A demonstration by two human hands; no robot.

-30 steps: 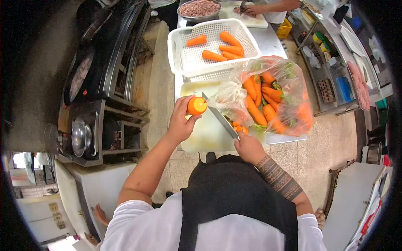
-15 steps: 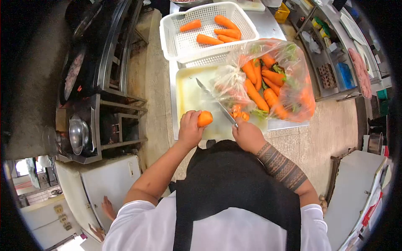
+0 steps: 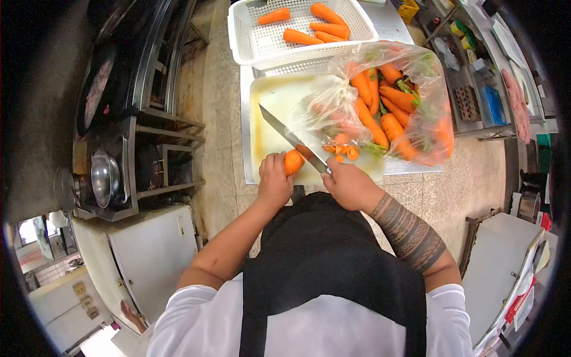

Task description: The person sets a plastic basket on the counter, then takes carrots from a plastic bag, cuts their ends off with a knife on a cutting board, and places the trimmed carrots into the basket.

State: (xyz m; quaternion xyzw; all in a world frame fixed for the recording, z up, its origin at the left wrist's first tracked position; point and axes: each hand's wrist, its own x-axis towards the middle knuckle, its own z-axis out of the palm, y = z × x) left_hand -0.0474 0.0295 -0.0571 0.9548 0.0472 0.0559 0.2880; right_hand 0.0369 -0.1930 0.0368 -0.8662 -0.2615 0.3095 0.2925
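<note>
My left hand [image 3: 276, 180] is wrapped round an orange carrot [image 3: 294, 162] over the near part of the pale cutting board [image 3: 276, 98]. In my right hand [image 3: 351, 185] is the handle of a knife [image 3: 291, 138], whose blade points forward and left over the board, close beside the carrot. Small cut carrot pieces [image 3: 352, 153] lie on the board to the right of the blade. A clear plastic bag [image 3: 333, 95] full of carrots with green tops rests on the board's right side and the metal table [image 3: 410, 172].
Beyond the board stands a white perforated basket [image 3: 244, 44] holding several carrots. Stoves with a metal bowl [image 3: 104, 178] are at the left. Shelves with a blue container [image 3: 493, 106] stand at the right. Another person's hand [image 3: 133, 316] shows at the lower left.
My left hand has brought the carrot down and nearer to me, over the board. The knife has come closer to the carrot. The view has shifted, so the basket sits higher in frame.
</note>
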